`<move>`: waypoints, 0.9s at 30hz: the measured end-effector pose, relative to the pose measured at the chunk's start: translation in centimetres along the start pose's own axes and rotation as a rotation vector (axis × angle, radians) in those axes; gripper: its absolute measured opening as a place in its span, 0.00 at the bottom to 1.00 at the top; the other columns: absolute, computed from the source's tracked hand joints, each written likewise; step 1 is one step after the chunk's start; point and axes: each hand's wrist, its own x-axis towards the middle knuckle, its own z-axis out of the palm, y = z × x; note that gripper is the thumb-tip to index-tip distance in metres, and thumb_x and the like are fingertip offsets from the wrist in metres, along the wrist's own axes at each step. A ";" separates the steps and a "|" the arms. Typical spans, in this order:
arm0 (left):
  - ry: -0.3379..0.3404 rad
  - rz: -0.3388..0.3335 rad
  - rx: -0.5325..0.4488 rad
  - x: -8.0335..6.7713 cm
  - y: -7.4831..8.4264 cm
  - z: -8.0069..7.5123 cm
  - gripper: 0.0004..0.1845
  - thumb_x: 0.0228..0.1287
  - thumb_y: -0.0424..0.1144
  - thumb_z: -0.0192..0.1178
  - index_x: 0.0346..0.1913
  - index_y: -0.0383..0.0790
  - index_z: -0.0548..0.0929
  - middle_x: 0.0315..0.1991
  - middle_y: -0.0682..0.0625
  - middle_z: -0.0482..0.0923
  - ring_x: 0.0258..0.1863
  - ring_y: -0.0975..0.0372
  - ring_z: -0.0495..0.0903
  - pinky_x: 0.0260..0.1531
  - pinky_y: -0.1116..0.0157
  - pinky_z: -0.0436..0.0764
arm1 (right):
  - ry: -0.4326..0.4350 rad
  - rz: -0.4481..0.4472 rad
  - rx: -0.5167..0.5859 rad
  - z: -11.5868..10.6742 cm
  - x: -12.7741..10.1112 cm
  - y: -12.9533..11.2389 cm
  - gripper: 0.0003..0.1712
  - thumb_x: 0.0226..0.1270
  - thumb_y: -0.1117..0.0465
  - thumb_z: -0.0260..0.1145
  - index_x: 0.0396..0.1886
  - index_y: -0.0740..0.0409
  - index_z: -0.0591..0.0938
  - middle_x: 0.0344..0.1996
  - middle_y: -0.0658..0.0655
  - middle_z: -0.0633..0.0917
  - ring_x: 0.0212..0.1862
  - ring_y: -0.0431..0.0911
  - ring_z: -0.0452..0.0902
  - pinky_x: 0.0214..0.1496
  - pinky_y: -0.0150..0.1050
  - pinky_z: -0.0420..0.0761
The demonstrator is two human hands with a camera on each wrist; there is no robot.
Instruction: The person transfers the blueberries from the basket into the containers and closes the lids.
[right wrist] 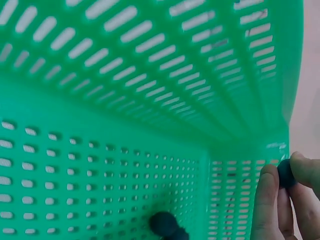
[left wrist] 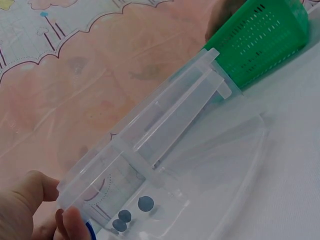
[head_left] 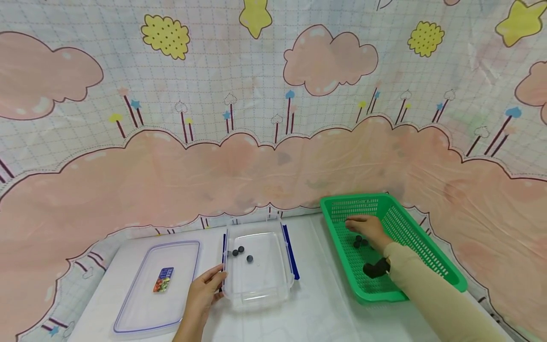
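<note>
My right hand [head_left: 368, 229] is over the far left part of a green plastic basket [head_left: 337, 251]. Between thumb and fingers it pinches a small dark ball [right wrist: 286, 174], blueberry-like in size and colour. Under that hand, more dark balls [head_left: 358, 241] lie on the basket floor. My left hand [head_left: 206, 289] holds the left wall of a clear plastic container [head_left: 269, 280], thumb at the rim. Inside the container, toward its left side, several dark balls [head_left: 249, 259] rest on the bottom. Blue clip flaps [head_left: 291, 254] hang open at the container's sides.
A clear lid [head_left: 141, 304] with a blue-edged seal and a printed label [head_left: 164, 280] lies flat left of the container. Near the right wrist a dark lump [head_left: 375, 269] shows in the basket. Behind the white table [head_left: 325, 304] hangs a patterned curtain [head_left: 256, 175].
</note>
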 end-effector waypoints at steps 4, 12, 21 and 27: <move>-0.005 -0.001 -0.003 0.1 0.0 0.0 0.25 0.65 0.37 0.64 0.63 0.32 0.77 0.31 0.56 0.75 0.33 0.64 0.71 0.25 0.72 0.80 | -0.007 0.001 -0.015 0.5 -0.2 -0.5 0.26 0.72 0.59 0.63 0.63 0.72 0.74 0.60 0.70 0.77 0.54 0.50 0.82 0.65 0.54 0.75; -0.011 -0.002 -0.001 0.2 0.0 0.0 0.24 0.67 0.36 0.62 0.64 0.31 0.75 0.31 0.56 0.75 0.33 0.64 0.71 0.25 0.72 0.80 | -0.040 -0.054 -0.038 1.6 -0.5 -1.6 0.24 0.72 0.61 0.62 0.62 0.72 0.75 0.59 0.71 0.78 0.58 0.58 0.79 0.64 0.54 0.76; -0.002 0.007 0.004 -0.1 0.1 0.0 0.24 0.65 0.36 0.63 0.63 0.31 0.77 0.32 0.55 0.75 0.32 0.64 0.72 0.25 0.72 0.80 | -0.074 -0.046 -0.040 2.8 -0.7 -2.7 0.25 0.72 0.61 0.62 0.64 0.70 0.74 0.59 0.69 0.78 0.59 0.59 0.78 0.65 0.56 0.74; -0.002 0.009 0.005 -0.1 0.2 0.0 0.24 0.64 0.36 0.63 0.63 0.32 0.77 0.32 0.55 0.76 0.32 0.64 0.72 0.24 0.72 0.80 | -0.085 -0.043 -0.044 3.5 -1.0 -3.3 0.25 0.72 0.60 0.63 0.63 0.69 0.75 0.58 0.69 0.80 0.59 0.59 0.78 0.64 0.55 0.75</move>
